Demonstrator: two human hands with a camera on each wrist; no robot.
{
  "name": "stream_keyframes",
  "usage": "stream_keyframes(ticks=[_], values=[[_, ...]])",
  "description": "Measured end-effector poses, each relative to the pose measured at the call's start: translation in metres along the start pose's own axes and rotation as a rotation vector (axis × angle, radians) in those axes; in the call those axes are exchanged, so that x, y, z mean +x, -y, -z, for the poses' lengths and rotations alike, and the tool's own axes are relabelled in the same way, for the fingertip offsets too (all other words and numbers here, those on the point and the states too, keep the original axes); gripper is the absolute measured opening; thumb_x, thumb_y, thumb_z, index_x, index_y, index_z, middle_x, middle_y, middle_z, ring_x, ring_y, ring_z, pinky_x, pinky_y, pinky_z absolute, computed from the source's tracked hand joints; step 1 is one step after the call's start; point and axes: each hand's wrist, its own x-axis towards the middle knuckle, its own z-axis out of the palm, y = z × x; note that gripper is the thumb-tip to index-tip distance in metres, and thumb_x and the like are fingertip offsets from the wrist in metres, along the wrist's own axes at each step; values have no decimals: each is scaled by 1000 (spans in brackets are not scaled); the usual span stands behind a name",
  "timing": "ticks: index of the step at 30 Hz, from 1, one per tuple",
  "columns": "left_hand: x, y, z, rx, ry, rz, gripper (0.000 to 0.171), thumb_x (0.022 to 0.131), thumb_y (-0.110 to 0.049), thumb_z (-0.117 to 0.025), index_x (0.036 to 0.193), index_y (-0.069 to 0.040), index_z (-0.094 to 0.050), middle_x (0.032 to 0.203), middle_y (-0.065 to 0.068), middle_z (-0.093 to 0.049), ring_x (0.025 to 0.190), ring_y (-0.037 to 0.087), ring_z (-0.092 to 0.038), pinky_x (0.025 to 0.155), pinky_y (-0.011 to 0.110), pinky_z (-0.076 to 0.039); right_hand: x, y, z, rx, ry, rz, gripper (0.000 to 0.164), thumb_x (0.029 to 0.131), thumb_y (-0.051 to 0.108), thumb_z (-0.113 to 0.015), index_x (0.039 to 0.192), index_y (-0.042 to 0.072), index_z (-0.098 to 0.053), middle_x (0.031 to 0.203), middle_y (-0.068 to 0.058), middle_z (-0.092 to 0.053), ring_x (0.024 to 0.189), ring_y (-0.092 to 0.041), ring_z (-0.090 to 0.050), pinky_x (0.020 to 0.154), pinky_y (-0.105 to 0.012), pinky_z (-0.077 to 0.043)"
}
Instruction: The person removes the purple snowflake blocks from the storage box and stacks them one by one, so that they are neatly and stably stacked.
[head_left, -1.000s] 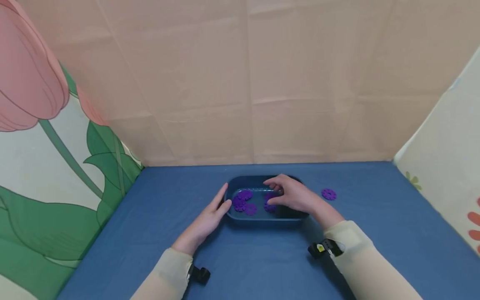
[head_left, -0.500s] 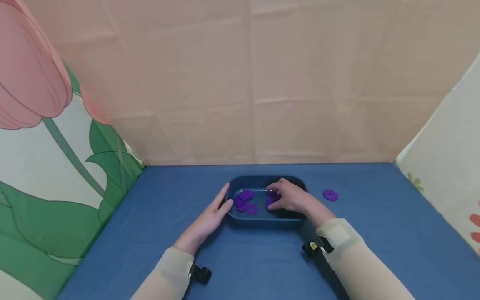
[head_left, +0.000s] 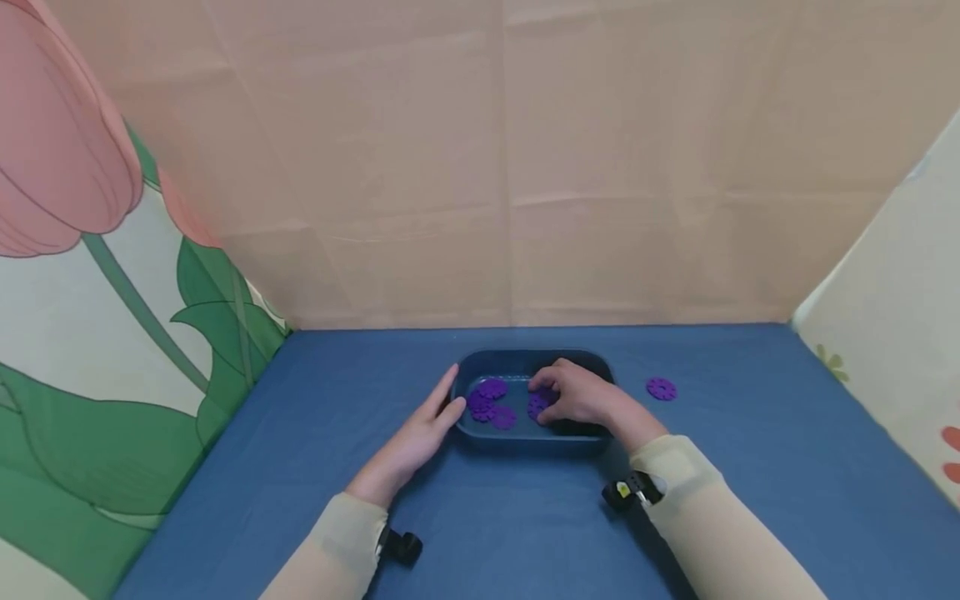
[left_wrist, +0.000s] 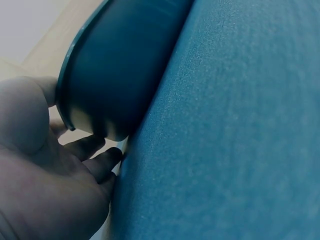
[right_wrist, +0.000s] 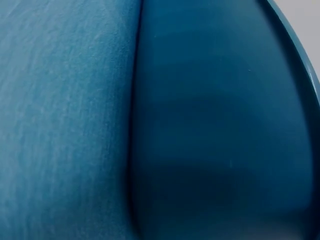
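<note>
A dark blue rectangular plastic tub [head_left: 510, 442] stands on the table. My left hand [head_left: 416, 437] rests against its left end, fingers fairly straight. In the left wrist view, the left hand [left_wrist: 55, 165] has its thumb near the rim of the tub [left_wrist: 115, 65] and its fingers beside the outer wall. My right hand [head_left: 581, 396] reaches inside with curved fingers and thumb around purple notched discs [head_left: 537, 406], which it partly hides. Several more purple notched discs [head_left: 483, 404] lie overlapping at the tub's left. The right wrist view shows the tub's outer wall [right_wrist: 215, 100], with the hand out of frame.
One loose purple notched disc [head_left: 662, 389] lies on the blue tablecloth [head_left: 495, 533] right of the tub. A beige cloth backdrop [head_left: 420, 167] rises behind the table. Printed panels stand at both sides, with a pink tulip [head_left: 67, 133] on the left one.
My right hand has lowered into the tub, and its fingers and thumb have come down around the purple discs there. The left hand stays at the tub's left end.
</note>
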Motion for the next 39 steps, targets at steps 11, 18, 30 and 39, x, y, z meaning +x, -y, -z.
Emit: stream_keyframes(ticks=[11, 18, 30, 39], values=[[-1, -1, -1, 14, -8, -3, 65, 92, -73, -45, 147, -62, -12, 162, -27, -8, 154, 12, -3, 124, 54, -7, 0, 2, -1, -34, -9, 7, 47, 78, 34, -86, 119, 17, -70, 114, -7, -60, 104, -23, -60, 93, -47, -51], [0, -1, -1, 5, -4, -6, 64, 92, -73, -45, 146, -63, -12, 161, -29, -8, 154, 10, -2, 124, 54, -7, -1, 2, -1, -32, 12, 31, 42, 79, 31, -85, 118, 24, -71, 117, -8, -59, 106, -24, -60, 91, -47, -52], [0, -1, 0, 7, -7, -8, 64, 93, -72, -45, 146, -63, -12, 161, -28, -7, 154, 10, -2, 124, 53, -7, 2, 2, -3, -27, 28, 116, 37, 81, 30, -84, 116, 27, -73, 118, -6, -58, 108, -26, -56, 92, -46, -49], [0, 0, -1, 6, -9, -3, 64, 92, -73, -45, 146, -63, -12, 161, -29, -7, 154, 11, -2, 124, 54, -7, 6, 1, -5, -34, 22, 104, 35, 81, 30, -84, 112, 19, -72, 111, -2, -64, 103, -20, -58, 92, -43, -50]])
